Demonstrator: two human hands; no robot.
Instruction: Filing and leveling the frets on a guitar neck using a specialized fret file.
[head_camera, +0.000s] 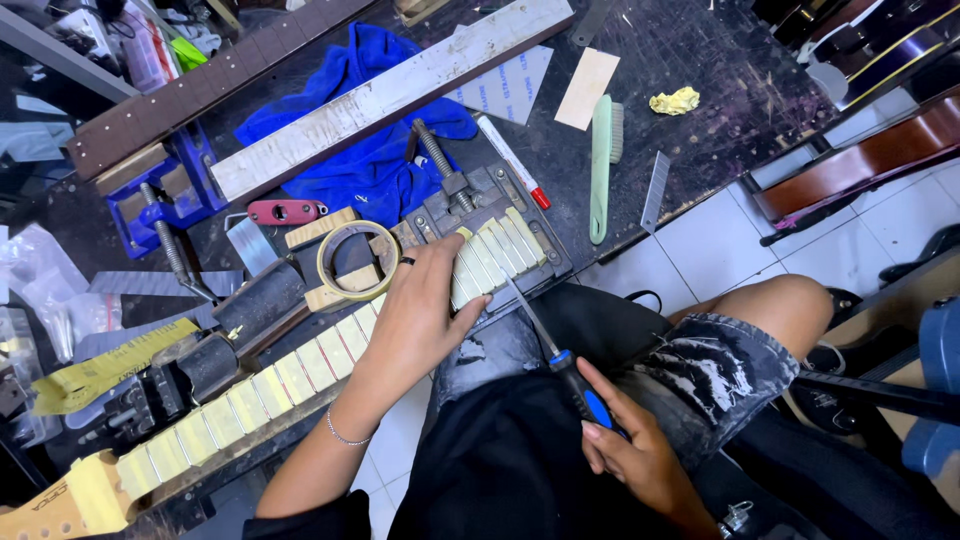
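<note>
- Yellow tape covers one guitar neck (300, 375) lying slantwise across the dark workbench (700, 70), its far end held in one grey clamp (490, 215).
- One left hand (420, 315) lies flat and open on the neck, fingers spread, gripping nothing; one roll of tape (357, 260) sits just beside it.
- One right hand (630, 450) is closed round the blue-and-black handle of one file (550, 345), whose tip touches the neck's edge.
- One blue cloth (370, 170), one green brush (602, 165), one second neck (190, 90) and one blue vise (170, 195) lie farther off.
</note>
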